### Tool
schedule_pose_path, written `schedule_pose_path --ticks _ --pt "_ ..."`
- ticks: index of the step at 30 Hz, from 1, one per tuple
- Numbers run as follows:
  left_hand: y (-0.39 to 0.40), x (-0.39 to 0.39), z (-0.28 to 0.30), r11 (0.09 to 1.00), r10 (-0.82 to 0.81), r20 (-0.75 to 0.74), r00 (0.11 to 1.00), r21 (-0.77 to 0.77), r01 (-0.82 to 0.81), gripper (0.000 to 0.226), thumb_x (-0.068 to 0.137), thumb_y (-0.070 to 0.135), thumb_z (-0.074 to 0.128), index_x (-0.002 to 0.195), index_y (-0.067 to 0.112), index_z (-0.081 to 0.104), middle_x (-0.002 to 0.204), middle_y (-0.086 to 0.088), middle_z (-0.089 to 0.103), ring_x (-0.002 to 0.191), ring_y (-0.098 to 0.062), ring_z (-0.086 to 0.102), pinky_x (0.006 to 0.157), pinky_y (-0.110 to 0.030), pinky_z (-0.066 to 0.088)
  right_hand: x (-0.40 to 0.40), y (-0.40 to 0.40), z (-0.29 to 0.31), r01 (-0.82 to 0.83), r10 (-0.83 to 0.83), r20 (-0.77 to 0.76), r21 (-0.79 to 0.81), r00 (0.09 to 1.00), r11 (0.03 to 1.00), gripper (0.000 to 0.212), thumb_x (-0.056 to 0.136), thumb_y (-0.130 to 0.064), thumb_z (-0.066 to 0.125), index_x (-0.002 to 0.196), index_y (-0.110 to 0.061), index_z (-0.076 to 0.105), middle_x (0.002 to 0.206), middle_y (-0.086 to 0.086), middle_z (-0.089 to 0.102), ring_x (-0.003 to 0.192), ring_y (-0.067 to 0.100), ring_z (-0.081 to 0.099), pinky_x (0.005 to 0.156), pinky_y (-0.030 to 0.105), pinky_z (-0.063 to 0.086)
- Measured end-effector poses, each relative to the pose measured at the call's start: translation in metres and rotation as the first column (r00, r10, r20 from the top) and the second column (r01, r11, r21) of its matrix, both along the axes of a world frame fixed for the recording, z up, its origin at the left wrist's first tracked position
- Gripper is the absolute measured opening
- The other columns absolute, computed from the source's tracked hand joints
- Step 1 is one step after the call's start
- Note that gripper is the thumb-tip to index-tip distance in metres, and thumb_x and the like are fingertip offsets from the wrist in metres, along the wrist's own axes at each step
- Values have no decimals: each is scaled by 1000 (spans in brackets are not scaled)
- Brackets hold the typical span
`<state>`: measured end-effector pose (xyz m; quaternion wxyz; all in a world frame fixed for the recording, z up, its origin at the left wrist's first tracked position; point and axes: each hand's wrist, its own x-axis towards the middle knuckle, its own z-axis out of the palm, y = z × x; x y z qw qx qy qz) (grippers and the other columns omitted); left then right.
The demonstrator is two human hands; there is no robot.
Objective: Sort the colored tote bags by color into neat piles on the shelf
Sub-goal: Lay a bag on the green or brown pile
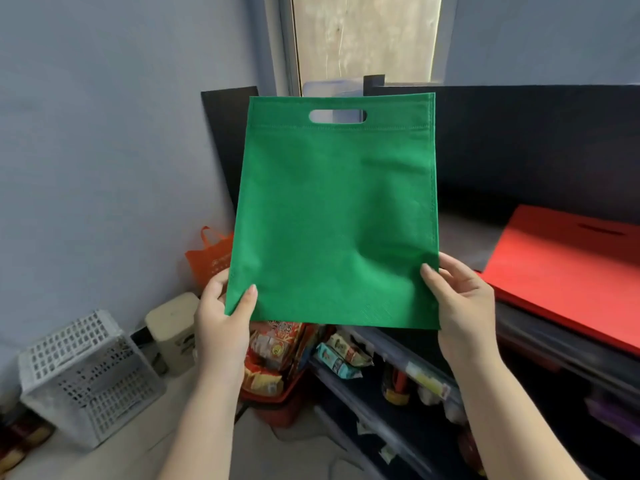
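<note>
Green tote bag [334, 216] held up flat in the air, handle slot at the top, pinched at its two bottom corners. Left hand [221, 317] grasping the lower left corner, thumb on the front face; right hand [462, 306] grasping the lower right corner the same way. Right of the right hand, red tote bags [568, 268] lying flat in a pile on the dark shelf [464, 233]. Below and between the hands, red bin [277, 400] stuffed with snack packets [268, 355]; more packets in the clear drawer [381, 368] just beside it. Behind the left hand, orange bag [207, 254] standing by the wall. Further left and lower, white slotted crate [86, 375] on the floor, contents not visible, cream canister [173, 327] near it.
</note>
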<state>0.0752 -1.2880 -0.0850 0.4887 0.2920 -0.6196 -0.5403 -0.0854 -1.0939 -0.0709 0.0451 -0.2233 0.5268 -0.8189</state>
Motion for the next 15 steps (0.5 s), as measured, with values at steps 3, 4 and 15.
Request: schedule_pose_path --ticks 3,4,15 --pt "-38 -27 2 1000 7 10 1000 -28 -7 39 90 12 62 89 51 61 97 18 70 97 -7 65 85 -34 51 -28 -36 0 19 -19 -10 12 1000 1000 28 88 0 61 91 -24 75 90 0 75 84 13 71 70 21 56" --pt "-50 -38 3 999 6 9 1000 -38 -6 41 90 12 62 88 53 61 96 19 70 95 -5 65 83 -31 51 -38 -49 0 26 -26 -11 17 1000 1000 25 88 0 61 92 -22 73 89 0 75 83 13 71 70 22 56" --pt "-170 -150 8 991 -91 39 995 -94 94 36 90 13 62 97 48 59 108 9 68 103 -12 63 86 -34 51 -135 -149 5 210 -203 -68 119 977 971 22 81 2 69 88 -20 68 77 -10 74 70 1 67 66 14 54"
